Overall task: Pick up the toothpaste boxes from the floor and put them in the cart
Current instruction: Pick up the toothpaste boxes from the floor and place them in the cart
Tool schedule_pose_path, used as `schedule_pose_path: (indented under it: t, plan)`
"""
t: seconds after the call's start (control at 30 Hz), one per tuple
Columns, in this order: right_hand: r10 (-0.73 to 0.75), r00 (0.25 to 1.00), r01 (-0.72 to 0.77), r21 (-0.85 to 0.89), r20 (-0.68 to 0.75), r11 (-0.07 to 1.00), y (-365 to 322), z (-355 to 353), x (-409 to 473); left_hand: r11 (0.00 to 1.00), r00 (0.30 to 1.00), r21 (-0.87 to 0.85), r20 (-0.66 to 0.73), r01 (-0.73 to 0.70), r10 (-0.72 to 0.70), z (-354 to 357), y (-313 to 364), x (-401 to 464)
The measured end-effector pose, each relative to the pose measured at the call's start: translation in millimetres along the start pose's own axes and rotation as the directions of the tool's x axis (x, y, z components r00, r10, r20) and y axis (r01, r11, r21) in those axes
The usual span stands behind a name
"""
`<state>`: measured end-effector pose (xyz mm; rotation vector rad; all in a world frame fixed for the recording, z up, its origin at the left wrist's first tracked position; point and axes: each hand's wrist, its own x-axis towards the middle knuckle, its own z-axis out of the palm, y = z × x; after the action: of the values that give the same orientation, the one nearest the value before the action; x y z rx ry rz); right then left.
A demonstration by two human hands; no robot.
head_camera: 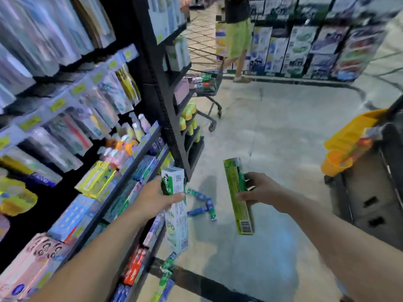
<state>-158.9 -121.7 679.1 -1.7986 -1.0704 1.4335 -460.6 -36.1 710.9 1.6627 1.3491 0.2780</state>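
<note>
Between shelf and cart, your left grip [168, 196] pinches a white-green toothpaste box [177, 211], your right grip [254, 190] a green box [238, 196] — neither carted yet; beyond both grips, blue boxes [201, 203] lie on the floor [272, 149], the cart [370, 182] right of them.

The white and green toothpaste box [177, 212] held in the left hand [155, 198] carries the large letters "BIO" on its lower side panel, green on white. Near its top, on a dark green patch just beside the fingers, part of a word shows, ending in what looks like "LIE". A square code is printed at its top end and a barcode at its bottom end. The green box [239, 196] in the right hand [257, 189] has a barcode, its print too blurred to read.
</note>
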Motion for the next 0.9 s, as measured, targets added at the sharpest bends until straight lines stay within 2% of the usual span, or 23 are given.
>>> schedule_pose_path:
  t: [0.33,0.7,0.9]
  plan:
    - [-0.006,0.996,0.011,0.056,-0.087,0.998,-12,-100,86,0.998,0.997,0.063,0.071,-0.015,0.01,32,83,146]
    - [0.001,0.982,-0.001,0.003,-0.189,1.0,-95,-210,240,0.99,0.976,0.04,0.177,-0.132,0.123,16,189,368]
    - [-0.009,0.978,0.022,0.065,-0.208,0.998,-114,-279,312,0.986,0.97,0.057,0.196,-0.159,0.145,26,240,472]
